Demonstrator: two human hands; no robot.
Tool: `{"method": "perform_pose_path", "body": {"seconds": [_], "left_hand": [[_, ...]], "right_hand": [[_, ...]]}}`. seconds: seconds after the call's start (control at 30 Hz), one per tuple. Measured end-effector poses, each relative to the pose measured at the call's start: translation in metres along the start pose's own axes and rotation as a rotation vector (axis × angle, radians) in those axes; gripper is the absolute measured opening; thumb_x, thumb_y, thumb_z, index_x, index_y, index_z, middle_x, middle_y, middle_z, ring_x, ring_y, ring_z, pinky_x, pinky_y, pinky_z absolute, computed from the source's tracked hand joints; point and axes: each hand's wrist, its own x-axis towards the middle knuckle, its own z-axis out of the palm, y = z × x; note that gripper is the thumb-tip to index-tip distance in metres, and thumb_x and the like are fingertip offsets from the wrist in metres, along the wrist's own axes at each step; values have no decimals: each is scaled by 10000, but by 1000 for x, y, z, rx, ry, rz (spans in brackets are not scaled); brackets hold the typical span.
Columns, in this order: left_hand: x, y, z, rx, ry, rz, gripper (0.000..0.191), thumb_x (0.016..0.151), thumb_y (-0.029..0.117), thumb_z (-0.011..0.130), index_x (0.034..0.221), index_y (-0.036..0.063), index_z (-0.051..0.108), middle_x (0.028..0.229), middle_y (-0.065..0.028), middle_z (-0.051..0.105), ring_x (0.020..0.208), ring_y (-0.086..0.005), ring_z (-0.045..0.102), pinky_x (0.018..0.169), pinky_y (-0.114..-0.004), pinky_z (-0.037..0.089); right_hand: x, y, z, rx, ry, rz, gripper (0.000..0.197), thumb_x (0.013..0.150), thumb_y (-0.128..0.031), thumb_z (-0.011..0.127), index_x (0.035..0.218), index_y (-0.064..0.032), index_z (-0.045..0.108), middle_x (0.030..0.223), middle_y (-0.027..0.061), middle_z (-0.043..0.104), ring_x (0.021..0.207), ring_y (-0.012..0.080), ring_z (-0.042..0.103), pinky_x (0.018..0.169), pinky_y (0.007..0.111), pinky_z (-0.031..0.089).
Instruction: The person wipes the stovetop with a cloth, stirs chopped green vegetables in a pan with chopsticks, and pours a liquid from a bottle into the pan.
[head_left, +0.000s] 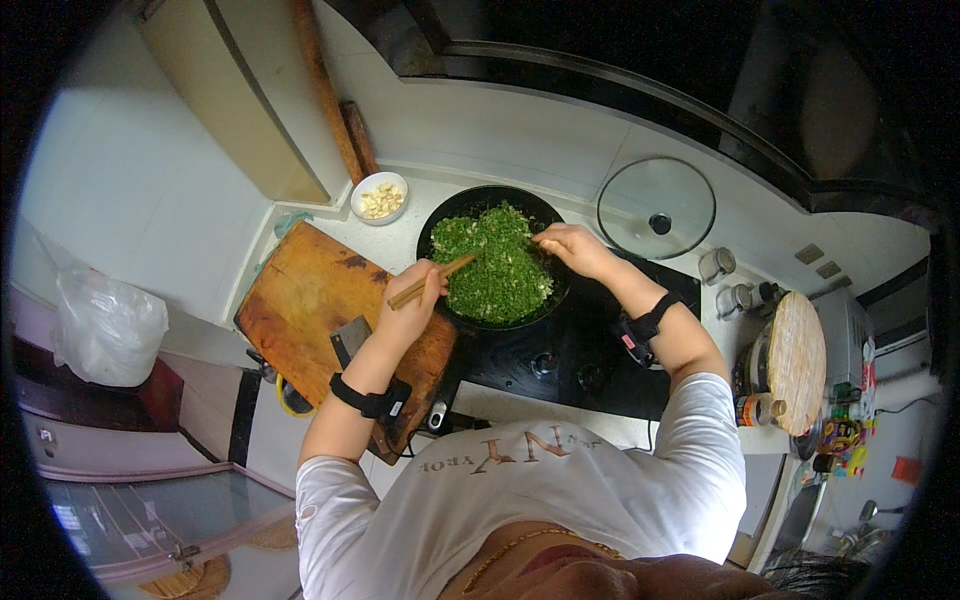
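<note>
My left hand (412, 300) grips a pair of wooden chopsticks (454, 265), their tips pointing into finely chopped green vegetables (499, 266) mixed with pale bits. The greens fill much of a black pan (433, 220) on a black cooktop (495, 367). At the pan's right side, my right hand (574, 249) reaches over the rim with its fingertips drawn together beside the greens. Whether those fingers pinch anything is too small to tell. A thick wooden cutting board (300, 277) lies left of the pan, with a cleaver (349, 339) on it, partly hidden by my left forearm.
Behind the board stands a white bowl (380, 219) of pale chunks. A glass lid (637, 202) leans against the back wall. Glass jars (717, 264), a round woven-looking cover (799, 364) and several bottles (840, 435) line the right counter. A plastic bag (112, 326) is at left.
</note>
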Motion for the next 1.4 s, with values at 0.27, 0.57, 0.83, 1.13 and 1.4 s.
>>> {"method": "perform_pose_path", "body": {"seconds": [0.27,0.57,0.83,1.13,1.4], "left_hand": [[26,-9,-21,427,87,84,185,931,128,497,811,-8,530,707,-210,557,645,-382,567,589,-408,458],[45,-42,11,318,86,4,212,925,167,505,779,14,508,679,-217,543,650,-403,555,586,-431,447],[12,-16,-5,279,60,35,205,933,154,494,788,13,526,671,-199,541,626,-382,554,578,-411,448],[-7,44,-29,336,39,112,222,950,160,477,816,3,560,688,-205,565,649,-379,578,584,-409,464],[7,-7,-27,488,53,-5,246,951,166,464,803,-5,559,657,-188,584,573,-341,584,563,-400,478]], "right_hand": [[38,58,7,-86,380,202,266,932,-222,544,1011,0,668,998,188,667,928,359,627,802,416,497],[106,69,83,519,152,493,304,978,-215,501,1018,54,638,815,97,682,707,149,647,674,286,522],[52,24,37,61,10,-8,237,940,-167,522,1027,9,655,916,136,674,822,281,649,760,359,507],[12,5,-12,-74,136,-103,261,951,-198,511,1026,12,647,939,152,661,849,285,649,764,367,510],[21,111,33,-9,310,485,316,943,-256,532,888,33,648,751,200,660,719,345,649,675,418,511]]}}
